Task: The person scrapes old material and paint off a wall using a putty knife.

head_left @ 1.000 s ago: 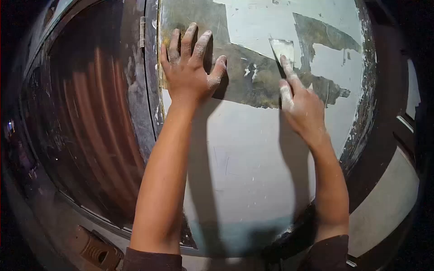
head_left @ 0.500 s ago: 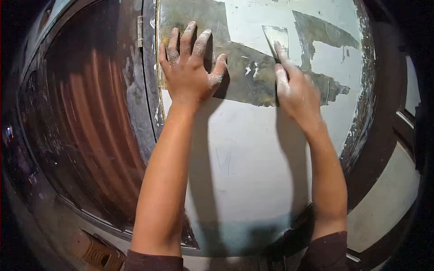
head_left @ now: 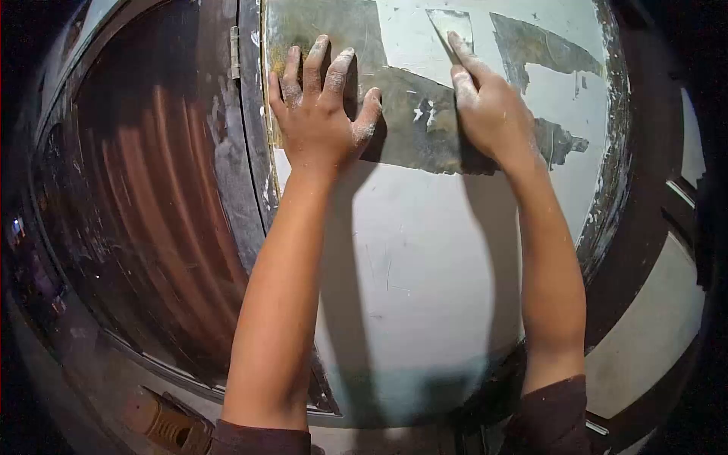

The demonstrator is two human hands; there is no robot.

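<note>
At the left a ribbed shutter (head_left: 152,197) stands dark beside the door (head_left: 425,280), with a hinge (head_left: 235,53) on the door's left edge near its top. The left hand (head_left: 318,114) lies flat on the door close to that edge, fingers spread and grasping nothing, palm partly over a dark bare patch (head_left: 413,136) in the pale coat. To the right, the right hand (head_left: 489,114) is clenched on a scraper (head_left: 453,24), forefinger stretched along the back of the blade; the handle is hidden in the palm. The blade lies against the door near its top edge, just above the patch. To work well here, I judge the blade should sit at a low angle with even pressure from that forefinger, so no corner digs in. The flat left hand should brace the door against the push, and strokes should overlap along the patch's border.
</note>
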